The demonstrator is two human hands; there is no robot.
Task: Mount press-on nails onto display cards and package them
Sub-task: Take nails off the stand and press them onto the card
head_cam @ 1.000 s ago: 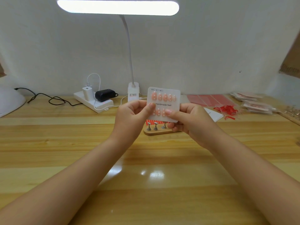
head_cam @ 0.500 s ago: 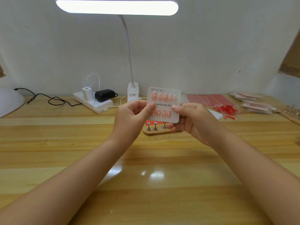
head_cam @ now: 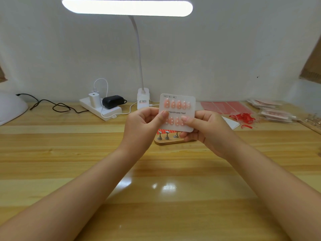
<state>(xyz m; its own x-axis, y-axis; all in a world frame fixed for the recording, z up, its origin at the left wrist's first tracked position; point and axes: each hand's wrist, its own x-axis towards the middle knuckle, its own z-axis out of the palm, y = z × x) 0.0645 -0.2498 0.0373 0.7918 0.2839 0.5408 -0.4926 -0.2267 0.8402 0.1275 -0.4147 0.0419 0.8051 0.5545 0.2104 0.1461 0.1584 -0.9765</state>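
A small craft workstation for handmade press-on nails, set against a plain white wall. Wooden tabletop [head_cam: 86, 153] under a white gooseneck desk lamp [head_cam: 126, 7], its base just beyond the left hand [head_cam: 141, 126]. Further left of that hand, a white power strip [head_cam: 99, 109] with chargers plugged in. Held up between both hands, a display card [head_cam: 178, 108] printed "Handmade Nail", with rows of pink nails. Directly below it, a wooden stand [head_cam: 171, 140] with metal nail holders. Beyond the right hand [head_cam: 206, 131], red adhesive sheets [head_cam: 224, 106], red scraps [head_cam: 243, 117], and stacked packets [head_cam: 276, 113].
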